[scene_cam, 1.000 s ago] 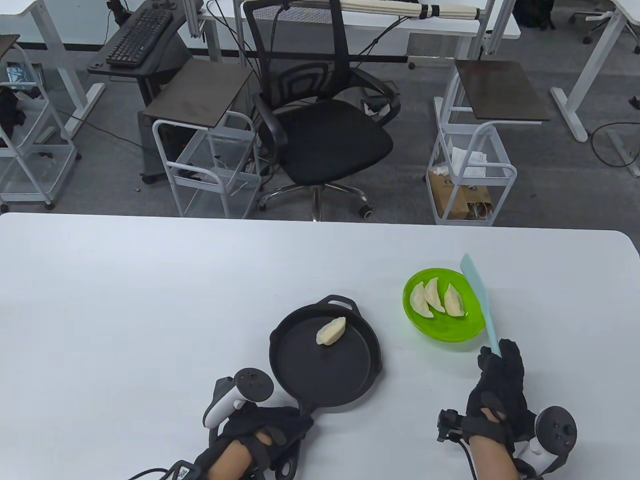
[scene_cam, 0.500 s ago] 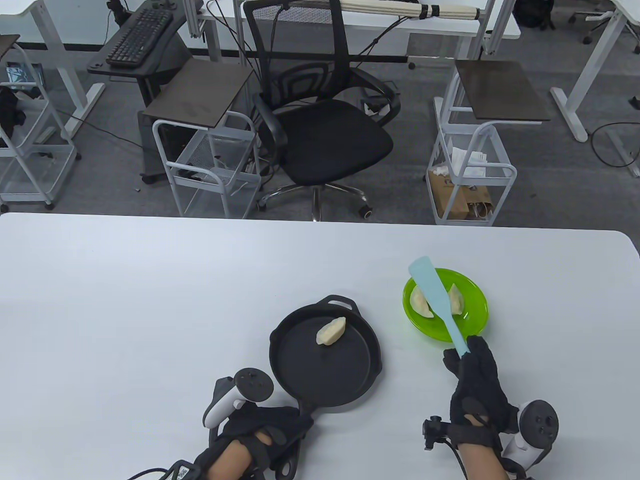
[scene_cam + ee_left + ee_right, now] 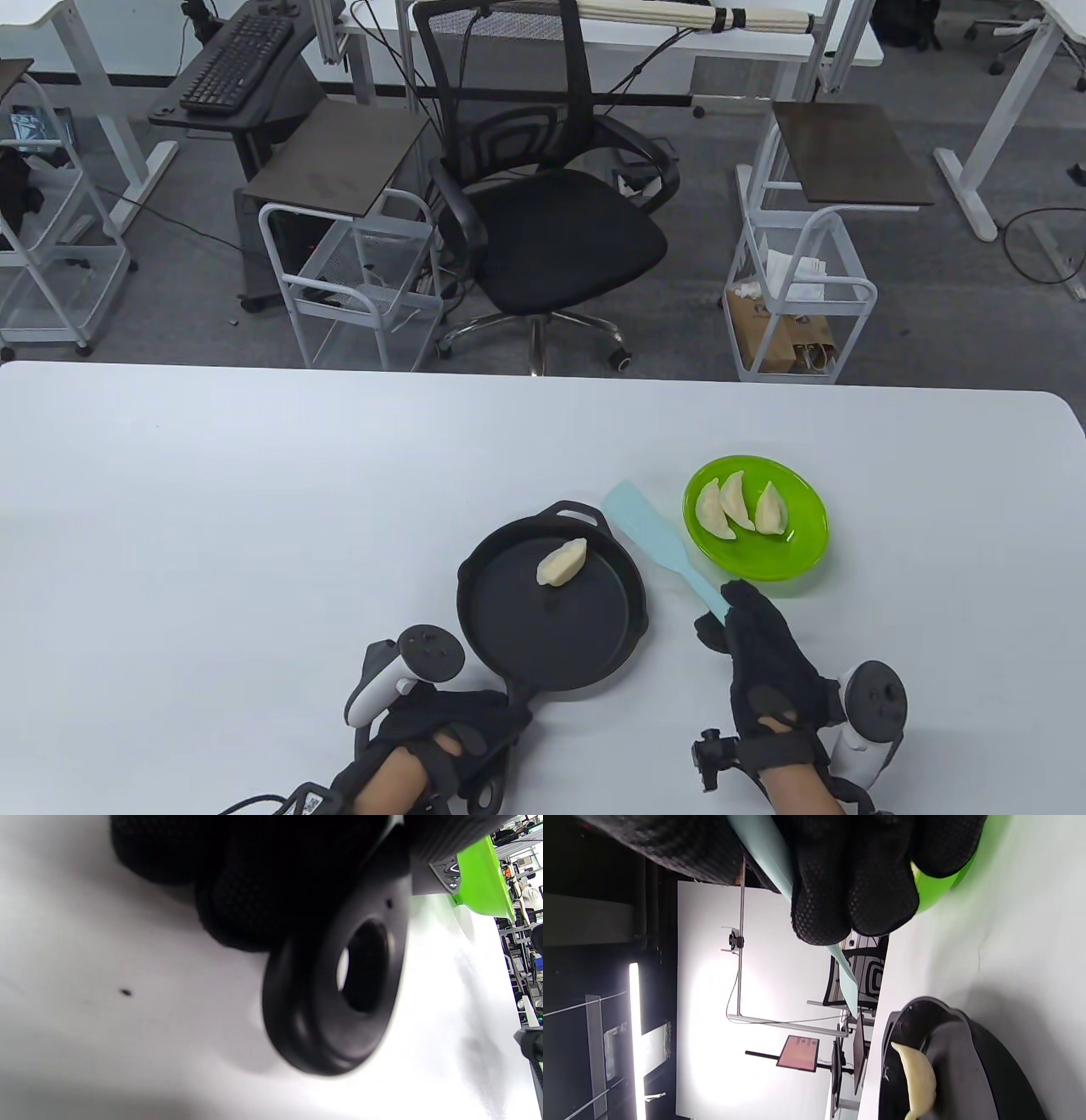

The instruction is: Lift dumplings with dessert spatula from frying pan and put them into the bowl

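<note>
The pale-blue flat dessert spatula [image 3: 657, 543] is gripped by its handle in the right hand [image 3: 764, 662], its blade held just right of the black cast-iron frying pan [image 3: 551, 615]. The last pale crescent dumpling [image 3: 562, 563] lies in the pan's far half, left of the blade, long axis slanting up to the right. The pan's handle is clasped by the left hand [image 3: 450, 739]; three dumplings are seen in the green plastic bowl [image 3: 802, 552].
</note>
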Demonstrator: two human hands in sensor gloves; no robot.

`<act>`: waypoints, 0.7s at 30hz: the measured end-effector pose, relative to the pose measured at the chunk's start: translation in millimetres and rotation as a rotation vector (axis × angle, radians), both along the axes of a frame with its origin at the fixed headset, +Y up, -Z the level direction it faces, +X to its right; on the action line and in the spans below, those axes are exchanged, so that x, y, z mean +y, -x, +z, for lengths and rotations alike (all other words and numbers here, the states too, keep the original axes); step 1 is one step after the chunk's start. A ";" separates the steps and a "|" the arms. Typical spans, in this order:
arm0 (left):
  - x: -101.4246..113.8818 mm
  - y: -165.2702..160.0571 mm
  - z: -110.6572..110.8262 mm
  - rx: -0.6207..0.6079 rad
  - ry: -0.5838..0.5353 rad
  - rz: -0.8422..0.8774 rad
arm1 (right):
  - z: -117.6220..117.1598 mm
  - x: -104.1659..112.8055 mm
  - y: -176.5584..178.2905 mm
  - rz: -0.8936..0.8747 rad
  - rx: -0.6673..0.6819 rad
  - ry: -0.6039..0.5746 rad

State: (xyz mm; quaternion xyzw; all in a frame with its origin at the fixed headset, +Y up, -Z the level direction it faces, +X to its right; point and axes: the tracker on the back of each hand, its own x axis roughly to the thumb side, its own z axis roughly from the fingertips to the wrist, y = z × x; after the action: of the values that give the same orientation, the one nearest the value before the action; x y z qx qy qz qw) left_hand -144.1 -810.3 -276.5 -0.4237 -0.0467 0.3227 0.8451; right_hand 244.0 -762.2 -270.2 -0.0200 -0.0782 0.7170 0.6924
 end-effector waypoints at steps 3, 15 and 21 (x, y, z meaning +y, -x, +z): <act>-0.1 0.0 -0.1 0.000 0.002 0.001 | -0.2 -0.4 4.5 0.004 0.037 0.004; 0.0 0.2 -0.4 -0.003 0.005 0.000 | 5.5 10.6 -1.7 0.059 0.027 0.058; 0.0 0.3 -0.4 -0.001 0.003 -0.002 | 3.3 4.5 2.8 0.075 0.049 0.102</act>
State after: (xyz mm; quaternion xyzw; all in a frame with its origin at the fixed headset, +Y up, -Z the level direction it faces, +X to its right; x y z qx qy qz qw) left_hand -144.4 -810.3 -277.0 -0.4252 -0.0462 0.3217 0.8448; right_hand 241.2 -757.7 -267.0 -0.0344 -0.0253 0.7459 0.6647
